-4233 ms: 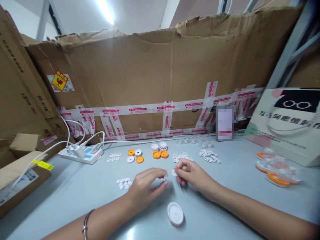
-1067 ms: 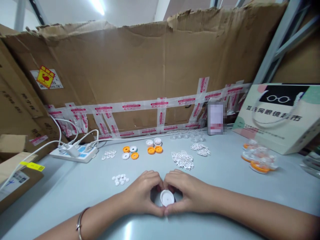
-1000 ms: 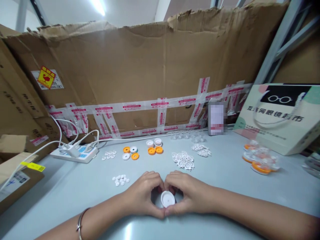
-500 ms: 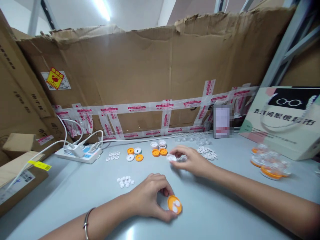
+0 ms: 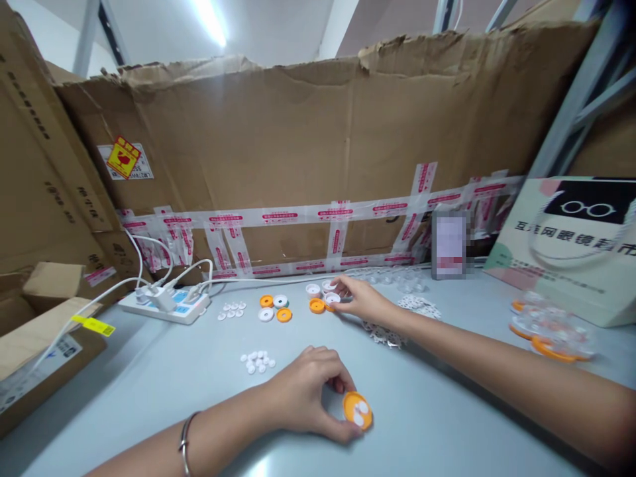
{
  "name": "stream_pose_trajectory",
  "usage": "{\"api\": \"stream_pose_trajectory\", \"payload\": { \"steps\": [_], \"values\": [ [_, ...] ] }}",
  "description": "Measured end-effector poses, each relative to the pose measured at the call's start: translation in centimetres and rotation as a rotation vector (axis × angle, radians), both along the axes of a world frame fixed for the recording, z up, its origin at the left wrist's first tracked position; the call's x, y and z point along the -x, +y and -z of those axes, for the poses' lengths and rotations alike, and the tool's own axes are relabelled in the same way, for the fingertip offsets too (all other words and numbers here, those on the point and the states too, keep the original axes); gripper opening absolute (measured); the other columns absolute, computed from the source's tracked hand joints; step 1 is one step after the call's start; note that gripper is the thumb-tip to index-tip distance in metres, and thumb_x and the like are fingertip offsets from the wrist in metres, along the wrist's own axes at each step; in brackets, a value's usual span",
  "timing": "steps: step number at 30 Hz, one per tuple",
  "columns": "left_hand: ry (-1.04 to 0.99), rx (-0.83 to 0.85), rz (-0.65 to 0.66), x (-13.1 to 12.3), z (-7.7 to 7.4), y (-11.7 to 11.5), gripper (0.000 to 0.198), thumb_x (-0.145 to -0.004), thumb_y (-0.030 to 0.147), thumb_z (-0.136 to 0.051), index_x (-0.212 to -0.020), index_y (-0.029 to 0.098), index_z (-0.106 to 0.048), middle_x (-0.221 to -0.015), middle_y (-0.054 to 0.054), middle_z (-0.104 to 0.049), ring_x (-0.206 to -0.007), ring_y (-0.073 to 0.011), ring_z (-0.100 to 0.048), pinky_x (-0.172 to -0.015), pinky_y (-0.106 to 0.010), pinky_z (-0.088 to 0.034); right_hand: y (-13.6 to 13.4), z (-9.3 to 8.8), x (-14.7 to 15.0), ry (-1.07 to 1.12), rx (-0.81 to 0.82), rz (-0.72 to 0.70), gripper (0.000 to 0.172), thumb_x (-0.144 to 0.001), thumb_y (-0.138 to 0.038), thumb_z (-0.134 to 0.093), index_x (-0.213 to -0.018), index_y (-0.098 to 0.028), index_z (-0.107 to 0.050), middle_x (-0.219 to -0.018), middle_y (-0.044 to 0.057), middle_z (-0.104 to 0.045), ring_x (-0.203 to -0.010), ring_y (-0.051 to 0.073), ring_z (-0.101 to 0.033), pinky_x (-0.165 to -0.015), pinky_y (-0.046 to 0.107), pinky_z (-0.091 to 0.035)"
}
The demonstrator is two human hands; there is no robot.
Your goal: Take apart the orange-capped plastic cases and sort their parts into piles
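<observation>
My left hand [image 5: 318, 397] is closed at the table's near side, thumb and fingers gripping the rim of a shallow orange round cup [image 5: 354, 401]. Small white pieces lie inside that cup. Farther back, my right hand [image 5: 358, 299] pinches a white round cup [image 5: 332, 299] over the cluster of round parts. Beside it in this cluster are an orange ring-like cup [image 5: 317, 305] and a white one [image 5: 313, 290]. Another orange part is mostly hidden under the pinched white cup.
Small white round pieces [image 5: 257, 361] lie left of centre, and white knobbed pieces [image 5: 232, 311] behind them. Orange and white rings [image 5: 275, 308] sit mid-table. Flat white pieces [image 5: 420, 307] and clear parts [image 5: 397, 278] are at the back. A power strip [image 5: 166, 305], phone [image 5: 450, 245] and paper bag [image 5: 571, 252] stand around.
My right hand has moved left and slightly back with the white round cup, to the cluster of round parts. My left hand keeps its hold on the orange cup. The view has shifted slightly.
</observation>
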State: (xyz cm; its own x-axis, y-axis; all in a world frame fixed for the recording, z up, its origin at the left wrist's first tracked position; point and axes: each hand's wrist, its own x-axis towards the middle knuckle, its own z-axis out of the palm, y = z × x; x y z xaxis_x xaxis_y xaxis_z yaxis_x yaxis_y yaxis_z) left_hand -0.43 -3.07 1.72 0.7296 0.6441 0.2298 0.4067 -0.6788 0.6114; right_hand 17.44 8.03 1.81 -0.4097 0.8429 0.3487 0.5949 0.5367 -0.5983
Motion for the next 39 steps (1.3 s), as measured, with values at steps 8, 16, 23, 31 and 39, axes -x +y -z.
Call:
{"api": "stream_pose_trajectory", "payload": {
  "steps": [8, 16, 23, 31, 39],
  "values": [
    [0.028, -0.015, 0.003, 0.0, -0.4, -0.1, 0.029, -0.057, 0.028, -0.073, -0.081, 0.015, -0.061, -0.074, 0.000, -0.058, -0.072, -0.0128, -0.053, -0.076, -0.025, -0.039, -4.2, -1.7, -0.7, 0.061, -0.002, -0.021, 0.018, -0.077, -0.035, -0.054, -0.086, -0.019, -0.050, -0.082, 0.002, -0.054, -0.074, 0.015, -0.050, -0.068, 0.028, -0.040],
    [0.064, -0.023, 0.014, 0.8, -1.1, 1.1, 0.038, -0.061, 0.027, -0.070, -0.096, 0.016, -0.060, -0.088, -0.005, -0.061, -0.081, -0.0161, -0.056, -0.077, -0.026, -0.042, -10.9, -0.6, -2.1, -0.072, 0.222, -0.261, 0.045, -0.060, -0.040, -0.071, -0.094, -0.019, -0.050, -0.089, 0.002, -0.051, -0.082, 0.017, -0.048, -0.073, 0.029, -0.041],
    [0.095, 0.013, -0.056, 0.6, -2.9, 0.3, 0.015, -0.074, 0.028, -0.062, -0.082, 0.016, -0.061, -0.082, -0.003, -0.062, -0.077, -0.0137, -0.056, -0.073, -0.024, -0.042, -11.3, -0.3, -1.7, -0.101, 0.177, -0.276, 0.030, -0.066, -0.027, -0.066, -0.094, -0.020, -0.059, -0.087, 0.003, -0.052, -0.086, 0.019, -0.050, -0.079, 0.031, -0.040],
    [0.185, 0.137, -0.138, -0.6, -2.3, 0.2, 0.016, -0.071, 0.029, -0.065, -0.077, 0.014, -0.066, -0.074, -0.002, -0.063, -0.067, -0.0123, -0.057, -0.060, -0.020, -0.041, -11.2, 0.5, -1.8, -0.078, 0.141, -0.244, 0.025, -0.065, -0.036, -0.070, -0.080, -0.019, -0.059, -0.081, 0.002, -0.054, -0.078, 0.017, -0.050, -0.071, 0.029, -0.039],
    [0.336, 0.062, -0.144, -1.3, -3.6, -0.7, 0.017, -0.068, 0.030, -0.064, -0.074, 0.014, -0.069, -0.068, -0.002, -0.065, -0.062, -0.0133, -0.058, -0.055, -0.020, -0.040, -11.6, 0.4, -1.8, -0.094, 0.103, -0.260, 0.035, -0.062, -0.045, -0.071, -0.080, -0.019, -0.058, -0.079, 0.000, -0.053, -0.075, 0.016, -0.049, -0.069, 0.027, -0.038]
  ]
}}
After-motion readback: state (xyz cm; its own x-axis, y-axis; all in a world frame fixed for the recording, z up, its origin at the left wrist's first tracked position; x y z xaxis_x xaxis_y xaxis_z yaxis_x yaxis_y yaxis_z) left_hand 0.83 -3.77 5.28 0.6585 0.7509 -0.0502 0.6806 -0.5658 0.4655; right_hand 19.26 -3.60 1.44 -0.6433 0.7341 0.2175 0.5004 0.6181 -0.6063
